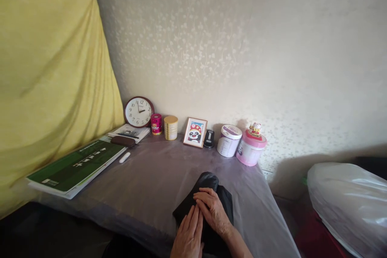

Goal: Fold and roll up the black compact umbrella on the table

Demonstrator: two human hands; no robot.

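A folded black piece of shiny fabric (207,180) lies near the front edge of the table; whether it is a bag or a garment I cannot tell. My left hand (188,234) rests flat on its near part, fingers stretched out and side by side. My right hand (215,214) reaches in from the right and lies on the fabric with its fingers extended to the left, close to my left fingertips. Neither hand visibly grips anything. Part of the fabric is hidden beneath both hands.
Along the wall stand a clock (139,111), a red tin (156,124), a yellow tin (171,128), a panda picture frame (195,132), a black object (209,138), a white tub (229,141) and a pink-lidded tub (250,151). A green book (78,163) lies left, beside a brown case (123,141).
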